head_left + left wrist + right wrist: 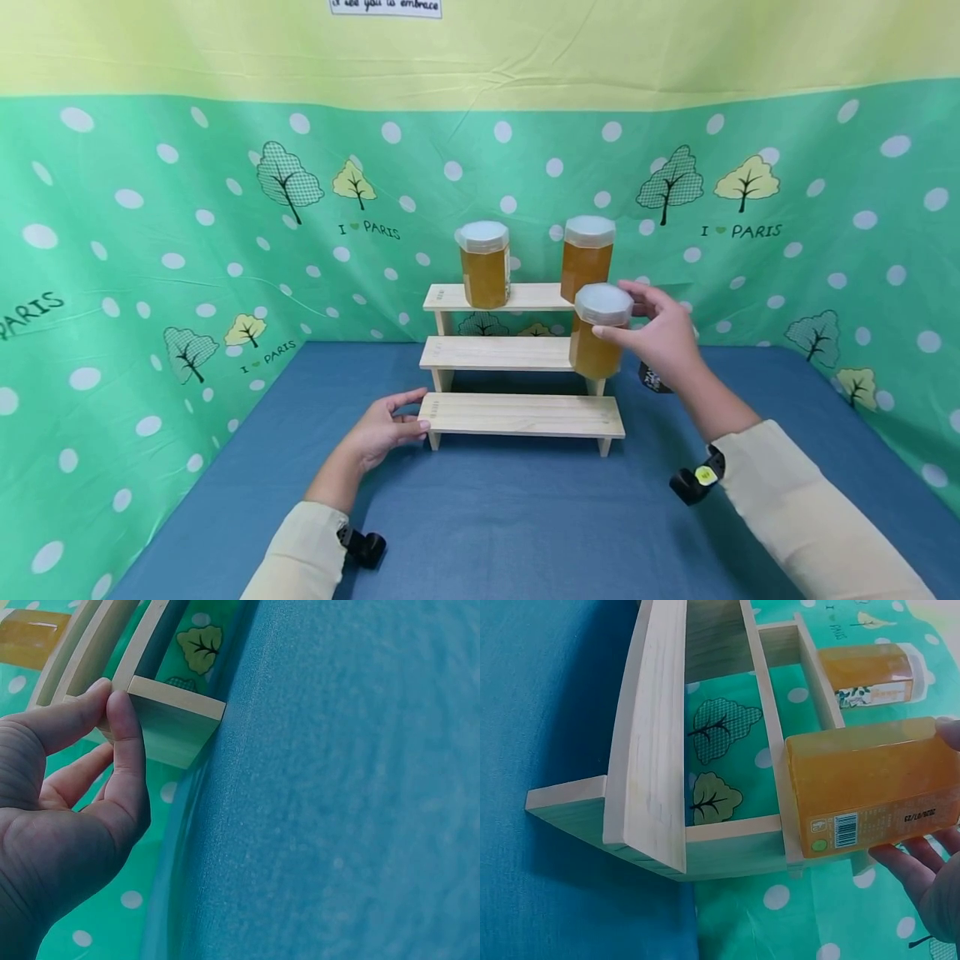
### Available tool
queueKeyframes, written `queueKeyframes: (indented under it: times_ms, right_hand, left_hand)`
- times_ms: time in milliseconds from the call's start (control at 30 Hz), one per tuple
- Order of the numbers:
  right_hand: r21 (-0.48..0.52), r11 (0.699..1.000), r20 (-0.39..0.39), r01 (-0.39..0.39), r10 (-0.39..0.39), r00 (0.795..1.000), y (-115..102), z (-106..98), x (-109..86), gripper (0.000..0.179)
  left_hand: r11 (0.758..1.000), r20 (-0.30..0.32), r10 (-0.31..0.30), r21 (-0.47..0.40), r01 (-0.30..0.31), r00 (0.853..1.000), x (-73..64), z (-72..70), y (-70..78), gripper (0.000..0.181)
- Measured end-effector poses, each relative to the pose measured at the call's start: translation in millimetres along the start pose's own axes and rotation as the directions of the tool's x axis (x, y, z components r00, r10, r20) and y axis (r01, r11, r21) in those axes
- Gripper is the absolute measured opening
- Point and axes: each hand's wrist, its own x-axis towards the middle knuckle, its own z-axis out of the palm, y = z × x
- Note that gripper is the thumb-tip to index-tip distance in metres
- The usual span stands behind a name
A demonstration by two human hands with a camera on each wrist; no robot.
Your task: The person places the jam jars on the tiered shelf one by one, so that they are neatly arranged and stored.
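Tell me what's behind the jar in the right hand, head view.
Another amber jar on the top shelf shows above it. The held jar covers part of that jar's base and the shelf's right end.

The three-tier stand (521, 414) is bare wood, smooth, matt and faintly grained. The amber jars (596, 354) look smooth and translucent, glass or plastic unclear; their lids (603, 302) resemble frosted plastic. The blue tablecloth (510, 525) is matt, finely textured fabric; the backdrop (450, 137) is smooth, lightly creased sheeting.
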Motion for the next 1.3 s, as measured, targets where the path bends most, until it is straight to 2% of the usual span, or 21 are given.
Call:
queueKeyframes:
  times_ms: [200, 533, 700, 1067, 1300]
  right_hand:
    - [0.006, 1.0, 0.036, 0.022, -0.022, 0.999, 0.2, 2.0, 5.7, 0.077]
    - [-0.068, 0.996, 0.072, 0.064, -0.06, 0.996, 4.9, 3.0, 12.6, 0.077]
    - [-0.085, 0.995, 0.086, 0.06, -0.053, 0.995, 5.7, 2.9, 15.8, 0.079]
    - [-0.103, 0.993, 0.077, 0.062, -0.054, 0.996, 7.8, 5.6, 18.6, 0.081]
    - [-0.071, 0.996, 0.078, 0.061, -0.055, 0.995, 8.4, 4.3, 16.4, 0.084]
  left_hand:
    - [1.0, 0.001, -0.001, -0.002, 0.001, 1.0, 0.2, 0.1, -0.3, 0.067]
    - [1.0, 0.015, 0.009, 0.001, -0.009, 1.0, -0.2, -1.4, -1.6, 0.068]
    - [1.0, 0.011, 0.008, -0.003, -0.008, 1.0, -0.2, -1.0, -1.5, 0.068]
    - [1.0, 0.011, 0.003, 0.0, -0.003, 1.0, 0.1, -0.7, 0.8, 0.068]
    - [1.0, 0.004, -0.001, 0.001, 0.001, 1.0, -1.4, 0.2, 1.0, 0.067]
